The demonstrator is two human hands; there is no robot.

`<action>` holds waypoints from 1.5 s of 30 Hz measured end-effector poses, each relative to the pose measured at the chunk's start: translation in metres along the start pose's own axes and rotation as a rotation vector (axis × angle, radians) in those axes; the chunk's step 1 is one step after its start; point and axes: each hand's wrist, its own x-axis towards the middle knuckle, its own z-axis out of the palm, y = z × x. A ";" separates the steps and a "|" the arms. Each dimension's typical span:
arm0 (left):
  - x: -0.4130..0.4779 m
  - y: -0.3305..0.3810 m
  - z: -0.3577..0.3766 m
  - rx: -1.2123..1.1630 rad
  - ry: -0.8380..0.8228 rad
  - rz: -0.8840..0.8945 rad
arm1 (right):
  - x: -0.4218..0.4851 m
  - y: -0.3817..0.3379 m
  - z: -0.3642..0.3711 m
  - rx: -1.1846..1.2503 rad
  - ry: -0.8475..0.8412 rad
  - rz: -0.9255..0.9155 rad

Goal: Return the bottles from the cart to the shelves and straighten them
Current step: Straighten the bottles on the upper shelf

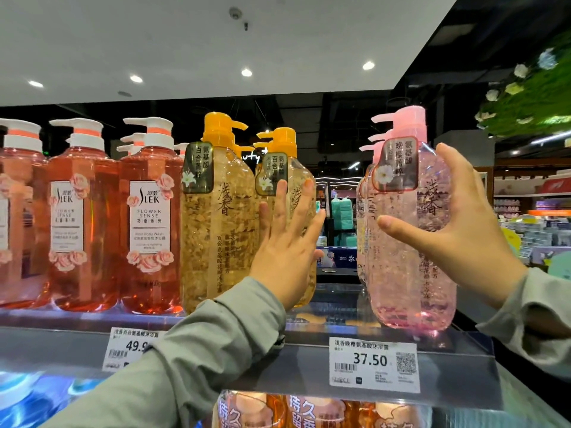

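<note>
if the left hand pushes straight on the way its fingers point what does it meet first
The set-back yellow bottle: the left hand lies flat before it, fingers seemingly touching its front, though depth is unclear. The right hand grips the pink bottle.

1. The person is wearing a pale grey-green, long-sleeved top of thin, smooth fabric.
2. The left sleeve [185,350] is creasing softly and ending at the wrist.
3. The right sleeve [531,307] is ending in a loose, open cuff.
4. The left hand [284,242] and right hand [463,230] are showing bare.
</note>
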 end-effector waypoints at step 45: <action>-0.073 -0.103 -0.059 -0.707 -0.016 -0.206 | -0.049 -0.093 0.107 -0.079 -0.320 0.180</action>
